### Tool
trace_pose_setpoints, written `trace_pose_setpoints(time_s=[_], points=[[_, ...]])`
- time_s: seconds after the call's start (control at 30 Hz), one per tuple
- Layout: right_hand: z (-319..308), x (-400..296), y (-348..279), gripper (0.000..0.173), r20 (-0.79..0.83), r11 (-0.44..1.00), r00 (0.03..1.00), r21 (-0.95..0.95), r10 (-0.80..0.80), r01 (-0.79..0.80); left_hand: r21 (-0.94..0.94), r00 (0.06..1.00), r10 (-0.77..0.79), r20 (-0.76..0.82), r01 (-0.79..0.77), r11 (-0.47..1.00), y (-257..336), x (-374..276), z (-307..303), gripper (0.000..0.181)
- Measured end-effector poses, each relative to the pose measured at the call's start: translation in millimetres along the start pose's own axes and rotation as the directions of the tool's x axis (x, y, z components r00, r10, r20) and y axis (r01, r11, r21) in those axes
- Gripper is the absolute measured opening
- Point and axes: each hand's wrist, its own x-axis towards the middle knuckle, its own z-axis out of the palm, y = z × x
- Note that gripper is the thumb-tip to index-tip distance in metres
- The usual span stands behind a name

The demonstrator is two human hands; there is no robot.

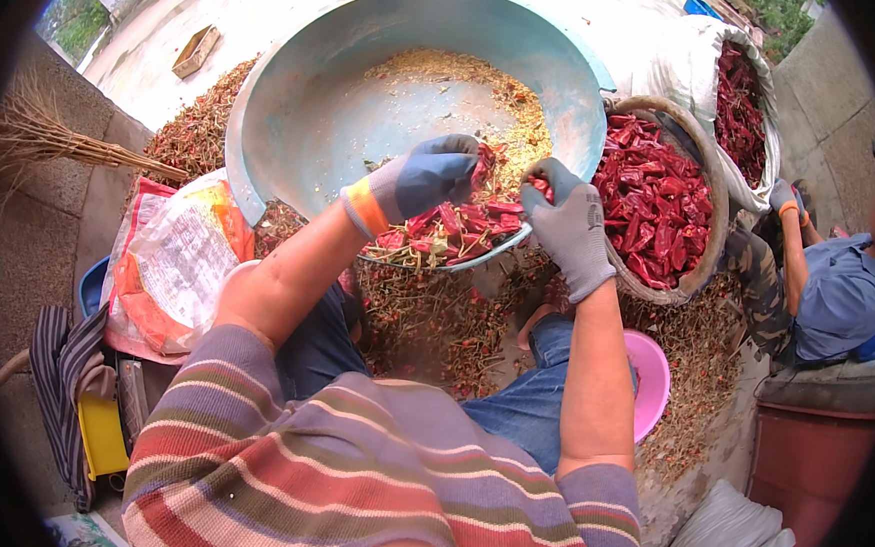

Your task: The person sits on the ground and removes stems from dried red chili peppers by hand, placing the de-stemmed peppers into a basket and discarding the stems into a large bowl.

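Both my hands wear grey knit gloves with dark blue-grey coated fingers. My left hand (pixel 420 186) is closed around dried red chili peppers (pixel 483 169) over the front of a large pale-blue basin (pixel 304 115). At the basin's right front, my right hand (pixel 572 225) pinches a red chili (pixel 540 184) between thumb and fingers. Below and between the hands, a heap of dried red chilies (pixel 459 226) with pale stems lies at the basin's front rim. Yellow seeds (pixel 527 132) spread along the basin's far and right side.
A round basket (pixel 700 214) of red chilies stands right of the basin, before a white sack (pixel 668 62) of more. Stems and debris (pixel 435 318) cover the ground. A pink tub (pixel 645 384) sits by my right leg. Left are a twig broom (pixel 92 148) and printed sack (pixel 175 265). Another person (pixel 838 290) sits right.
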Motion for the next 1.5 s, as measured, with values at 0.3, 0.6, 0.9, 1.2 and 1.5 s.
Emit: trace_pose_setpoints(time_s=[0.3, 0.6, 0.9, 1.2, 1.5], points=[[-3, -4, -39, 0.032, 0.213, 0.718, 0.963, 0.644, 0.163, -0.264, -0.032, 1.0, 0.012, 0.007, -0.012, 0.999, 7, -2, 9, 0.014], [-8, -6, -52, 0.02, -0.092, 0.899, 0.996, 0.436, -0.007, 0.047, 0.036, 0.981, 0.007, -0.192, 0.0, 0.999, 17, -21, 16, 0.018], [-179, 100, 36, 0.065, -0.304, 0.475, 0.94, -0.857, -0.156, -0.198, 0.06, 0.924, 0.018, -0.382, 0.005, 0.998, 29, -35, -15, 0.024], [12, 89, 6, 0.034, 0.471, 0.89, 0.873, -0.443, 0.126, 0.11, 0.114, 0.868, 0.109, -0.484, -0.061, 0.992, 38, -67, -33, 0.026], [108, 85, 29, 0.035, 0.508, 0.718, 0.842, -0.653, 0.18, 0.24, 0.122, 0.86, 0.151, -0.487, -0.105, 0.987, 55, -68, -26, 0.027]])
